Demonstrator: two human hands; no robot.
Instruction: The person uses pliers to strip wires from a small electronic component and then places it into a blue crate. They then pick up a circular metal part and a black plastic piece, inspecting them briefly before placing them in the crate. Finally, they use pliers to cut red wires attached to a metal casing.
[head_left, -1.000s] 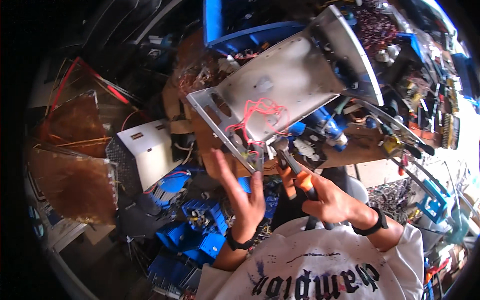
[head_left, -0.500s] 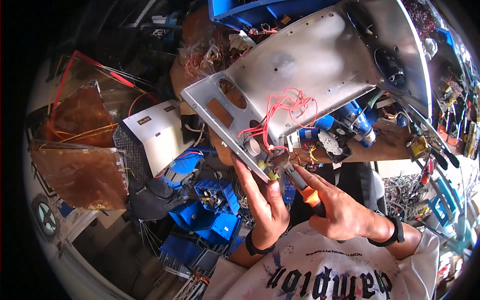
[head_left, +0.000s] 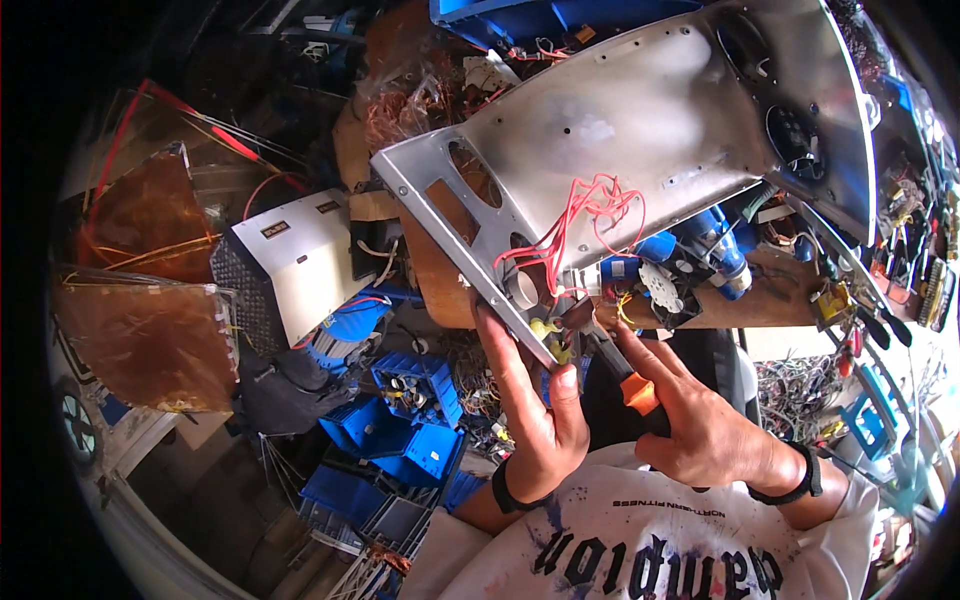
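Note:
A large bent sheet-metal housing (head_left: 610, 120) with round and square cutouts leans over the table edge. My left hand (head_left: 540, 440) grips its near lower corner, fingers along the outer face and thumb at the edge. In my right hand (head_left: 705, 425) is a pair of pliers (head_left: 608, 358) with orange and black handles. Their jaws are in the corner, close beside a small yellow-green part (head_left: 545, 328); whether they bite on anything cannot be made out. A bundle of thin red wires (head_left: 570, 225) runs from there across the metal, past a white round fitting (head_left: 522, 290).
Blue plastic bins (head_left: 390, 440) stand on the floor below, left of me. A white metal cover (head_left: 305, 265) and brown translucent sheets (head_left: 140, 345) lie to the left. Blue cylindrical parts (head_left: 720, 250) crowd the wooden table (head_left: 770, 305). Tools and tangled wires fill the right side.
The housing and both hands sit slightly further right in the picture, as the view has shifted. The pliers stay at the same corner; my right hand has moved slightly right and down.

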